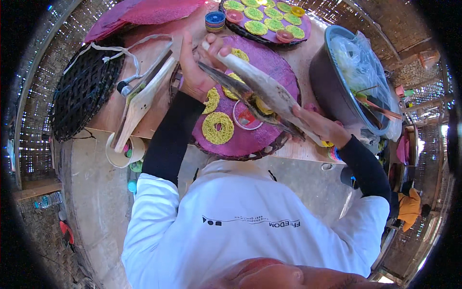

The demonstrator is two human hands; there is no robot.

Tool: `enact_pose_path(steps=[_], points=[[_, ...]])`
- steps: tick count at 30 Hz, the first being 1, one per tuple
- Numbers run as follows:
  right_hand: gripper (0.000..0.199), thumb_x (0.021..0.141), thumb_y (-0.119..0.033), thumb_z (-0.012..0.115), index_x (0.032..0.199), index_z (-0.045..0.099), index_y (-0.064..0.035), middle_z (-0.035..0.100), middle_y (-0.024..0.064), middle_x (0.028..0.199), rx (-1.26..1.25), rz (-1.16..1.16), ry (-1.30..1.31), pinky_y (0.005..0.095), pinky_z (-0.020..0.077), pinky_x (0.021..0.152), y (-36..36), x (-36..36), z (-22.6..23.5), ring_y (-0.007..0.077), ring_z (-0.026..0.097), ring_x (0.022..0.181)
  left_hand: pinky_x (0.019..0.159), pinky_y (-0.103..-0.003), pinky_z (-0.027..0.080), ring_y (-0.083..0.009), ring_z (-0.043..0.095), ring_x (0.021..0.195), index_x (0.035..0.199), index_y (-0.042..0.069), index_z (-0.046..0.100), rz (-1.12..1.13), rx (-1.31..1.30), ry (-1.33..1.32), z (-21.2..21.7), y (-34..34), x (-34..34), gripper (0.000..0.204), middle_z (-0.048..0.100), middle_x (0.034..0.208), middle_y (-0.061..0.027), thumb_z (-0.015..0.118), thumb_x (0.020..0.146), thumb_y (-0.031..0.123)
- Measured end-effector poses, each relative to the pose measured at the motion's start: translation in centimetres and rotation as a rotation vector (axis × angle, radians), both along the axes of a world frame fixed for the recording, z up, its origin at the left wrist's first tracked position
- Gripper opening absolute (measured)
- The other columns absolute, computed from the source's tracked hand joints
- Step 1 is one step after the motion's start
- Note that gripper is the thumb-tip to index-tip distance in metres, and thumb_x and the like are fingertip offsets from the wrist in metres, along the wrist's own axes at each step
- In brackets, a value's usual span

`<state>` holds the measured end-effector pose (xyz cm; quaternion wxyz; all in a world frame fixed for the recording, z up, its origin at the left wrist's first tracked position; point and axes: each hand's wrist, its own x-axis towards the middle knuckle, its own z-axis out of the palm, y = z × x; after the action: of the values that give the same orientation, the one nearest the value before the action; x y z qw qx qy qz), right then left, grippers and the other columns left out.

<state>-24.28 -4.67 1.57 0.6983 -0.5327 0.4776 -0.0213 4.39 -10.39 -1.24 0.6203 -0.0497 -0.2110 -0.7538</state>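
My left hand and my right hand hold a long wooden press tool between them, one at each end. The tool hangs slanted over a round purple-lined tray. On that tray lie yellow noodle-like rings and a small white ring mould with red inside. The left hand grips the pale far end, and the right hand closes on the near dark end by the tray's right rim.
A second tray with several yellow rings stands behind. A dark bowl lined with a plastic bag sits to the right, a black woven tray to the left, a wooden paddle and a cup beside it. Stacked coloured rings lie at the back.
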Motion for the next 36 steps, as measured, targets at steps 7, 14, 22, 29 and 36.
enact_pose_path(steps=[7, 14, 22, 29, 36], points=[[0.071, 0.079, -0.064, 0.035, 0.086, 0.058, 0.0027, 0.054, 0.0045, 0.065, -0.246, 0.055, 0.086, 0.0229, 0.0384, 0.043, -0.8, 1.6, -2.1, 0.0096, 0.049, 0.051, 0.062, -0.027, 0.037, -0.0088, 0.039, 0.053, 0.078, 0.012, 0.044, 0.113, 0.056, -0.042, -1.1, 0.5, 1.1, 0.030, 0.033, 0.047, 0.0074, 0.042, 0.086, 0.041], [0.070, 0.077, -0.064, 0.040, 0.076, 0.059, 0.0030, 0.050, 0.0037, 0.055, -0.156, 0.051, 0.154, 0.0248, 0.0345, 0.037, -0.8, 1.4, -0.6, 0.0099, 0.046, 0.044, 0.058, -0.024, 0.036, -0.0080, 0.039, 0.050, 0.076, 0.012, 0.044, 0.207, 0.222, -0.115, -2.5, 1.1, 0.6, 0.025, 0.031, 0.044, 0.0078, 0.044, 0.086, 0.035], [0.063, 0.079, -0.057, 0.044, 0.082, 0.058, 0.0034, 0.052, 0.0023, 0.059, -0.178, 0.067, 0.432, 0.0238, 0.0361, 0.039, -1.9, -0.4, 1.8, 0.0082, 0.044, 0.043, 0.054, -0.023, 0.035, -0.0079, 0.038, 0.049, 0.076, 0.012, 0.044, 0.138, 0.317, 0.025, -4.0, 0.7, -1.5, 0.023, 0.030, 0.044, 0.0081, 0.044, 0.085, 0.033], [0.066, 0.071, -0.062, 0.052, 0.071, 0.059, 0.0043, 0.049, 0.0031, 0.055, -0.508, 0.068, 0.524, 0.0276, 0.0372, 0.042, -2.4, 1.8, 2.2, 0.0113, 0.048, 0.048, 0.055, -0.025, 0.036, -0.0055, 0.036, 0.045, 0.075, 0.013, 0.045, 0.153, 0.132, 0.022, -4.8, -0.9, 0.0, 0.021, 0.028, 0.042, 0.0100, 0.040, 0.086, 0.031], [0.078, 0.066, -0.070, 0.048, 0.061, 0.058, 0.0073, 0.049, 0.0099, 0.049, -0.638, 0.077, 0.488, 0.0390, 0.0400, 0.047, -2.5, 3.8, -0.5, 0.0202, 0.051, 0.049, 0.059, -0.026, 0.038, -0.0049, 0.037, 0.046, 0.075, 0.014, 0.044, 0.289, 0.163, -0.092, -4.5, -0.4, 2.7, 0.023, 0.027, 0.041, 0.0105, 0.034, 0.087, 0.030]])
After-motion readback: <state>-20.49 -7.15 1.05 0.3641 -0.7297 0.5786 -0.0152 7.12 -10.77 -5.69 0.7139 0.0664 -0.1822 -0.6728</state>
